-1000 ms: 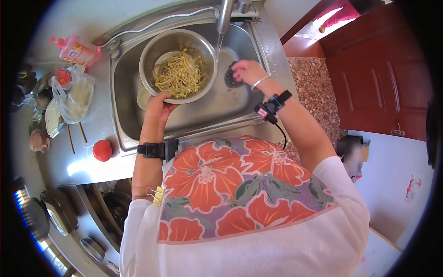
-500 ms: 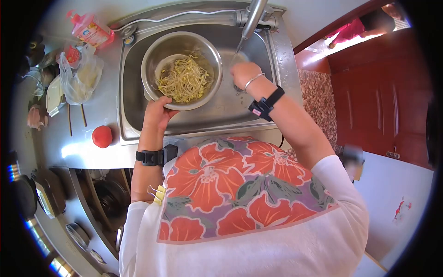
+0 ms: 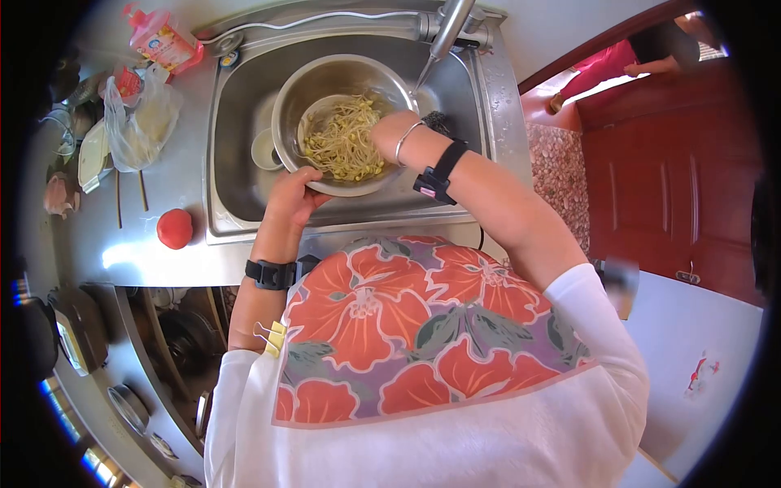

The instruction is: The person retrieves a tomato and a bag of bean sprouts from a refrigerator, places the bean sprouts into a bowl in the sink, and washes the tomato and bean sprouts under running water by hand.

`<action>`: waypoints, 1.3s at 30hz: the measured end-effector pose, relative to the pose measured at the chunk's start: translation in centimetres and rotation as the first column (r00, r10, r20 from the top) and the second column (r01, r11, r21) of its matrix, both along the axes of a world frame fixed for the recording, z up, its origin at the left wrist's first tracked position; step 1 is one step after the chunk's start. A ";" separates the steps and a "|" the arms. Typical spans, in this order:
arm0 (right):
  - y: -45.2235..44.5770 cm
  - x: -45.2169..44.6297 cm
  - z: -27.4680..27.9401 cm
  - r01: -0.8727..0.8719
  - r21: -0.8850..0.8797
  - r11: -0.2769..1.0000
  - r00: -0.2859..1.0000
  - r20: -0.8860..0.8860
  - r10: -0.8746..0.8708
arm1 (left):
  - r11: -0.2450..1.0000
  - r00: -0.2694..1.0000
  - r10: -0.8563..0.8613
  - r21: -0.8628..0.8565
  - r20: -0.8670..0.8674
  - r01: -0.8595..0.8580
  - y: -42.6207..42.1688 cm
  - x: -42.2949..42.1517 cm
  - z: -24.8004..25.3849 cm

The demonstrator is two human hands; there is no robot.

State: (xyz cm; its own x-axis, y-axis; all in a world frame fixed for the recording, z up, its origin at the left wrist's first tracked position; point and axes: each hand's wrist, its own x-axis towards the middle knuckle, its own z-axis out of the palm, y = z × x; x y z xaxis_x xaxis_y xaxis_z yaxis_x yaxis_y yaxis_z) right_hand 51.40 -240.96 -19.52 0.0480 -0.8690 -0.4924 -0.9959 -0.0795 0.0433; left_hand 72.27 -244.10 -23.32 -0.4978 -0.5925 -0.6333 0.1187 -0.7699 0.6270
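Note:
A stainless steel bowl (image 3: 286, 106) holds a tangle of bean sprouts (image 3: 346, 142) with yellow heads and pale stems. My left hand (image 3: 297, 193) grips its near rim, thumb over the edge and fingers underneath. At the bowl's right side, my right hand (image 3: 395, 137) reaches in over the rim and is by the sprouts. Its fingers are curled, and whatever they hold is hidden. The faucet (image 3: 447, 37) comes down above the bowl's right edge, a thin stream beneath it. The sink (image 3: 232, 183) surrounds the bowl.
A small white dish (image 3: 265, 150) lies in the sink left of the bowl, and a dark drain piece (image 3: 437, 123) right of it. On the left counter are a tomato (image 3: 175, 228), plastic bag (image 3: 142, 122) and pink pump bottle (image 3: 161, 39). Another person (image 3: 618, 65) is beyond the doorway.
The bowl has shifted right with my left hand, uncovering the white dish. My right hand has moved left from the sink's drain area into the bowl. The other person has shifted in the doorway.

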 end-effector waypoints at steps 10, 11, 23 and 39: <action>0.9 -1.8 -1.7 0.040 0.098 0.994 0.997 -0.064 -0.033 | 0.994 0.994 -0.108 0.005 -0.033 0.108 0.2 -2.2 -0.5; 1.0 -2.2 -1.7 0.030 0.117 0.993 0.999 -0.045 -0.025 | 0.993 0.993 -0.110 0.028 -0.031 0.111 0.0 -2.1 -0.8; 2.0 -8.2 -2.4 0.548 0.367 0.752 0.554 0.515 -0.654 | 0.963 0.984 -0.147 0.211 -0.103 0.166 -0.7 -3.6 -6.7; 4.6 -6.6 -7.1 0.644 0.390 0.659 0.151 0.779 -0.608 | 0.104 0.714 0.214 -0.742 0.667 0.662 -2.3 -8.1 -8.0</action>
State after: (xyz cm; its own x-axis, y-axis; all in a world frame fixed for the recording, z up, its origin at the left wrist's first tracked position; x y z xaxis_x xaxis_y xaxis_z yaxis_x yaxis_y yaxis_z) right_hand 44.84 -236.40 -26.67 -0.1828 -0.8196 -0.5430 -0.2338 0.5727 -0.7857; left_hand 64.16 -246.37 -31.37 -0.6035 -0.7830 0.1507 -0.5677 0.5547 0.6083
